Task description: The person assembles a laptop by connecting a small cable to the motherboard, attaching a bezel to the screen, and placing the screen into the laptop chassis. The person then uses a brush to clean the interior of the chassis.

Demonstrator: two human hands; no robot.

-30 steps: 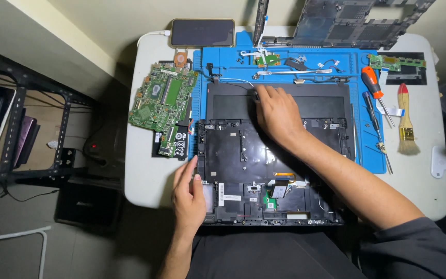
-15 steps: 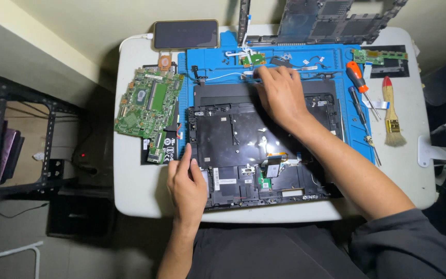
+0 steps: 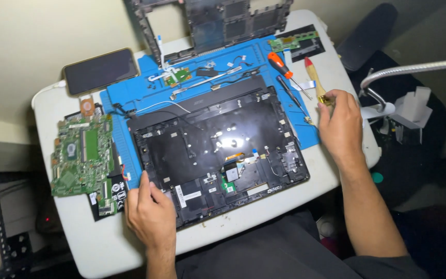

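The left hand point(image 3: 150, 214) is resting on the near left corner of the open laptop base point(image 3: 218, 147), fingers curled loosely and pressing on the frame edge, gripping nothing. The base is lying black and gutted across the blue mat point(image 3: 130, 101) in the middle of the white table point(image 3: 68, 217), tilted a little so its right end is sitting farther from the person.

The right hand point(image 3: 341, 124) is hovering at the right edge of the mat, its fingers closing around the bristle end of a brush point(image 3: 313, 75); the brush's wooden handle with a red tip is pointing away toward the back of the table. Just left of the brush, an orange-handled screwdriver point(image 3: 280, 64) is lying on the mat, and a slimmer dark one point(image 3: 290, 92) is lying beside it.

A green motherboard point(image 3: 81, 155) is sitting off the mat on the left of the table, well apart from the right hand and near the left one. A phone point(image 3: 100, 71) is lying face up at the back left corner. A black bottom cover point(image 3: 218, 20) is leaning at the back edge, and a small green board point(image 3: 292, 41) is lying at the back right
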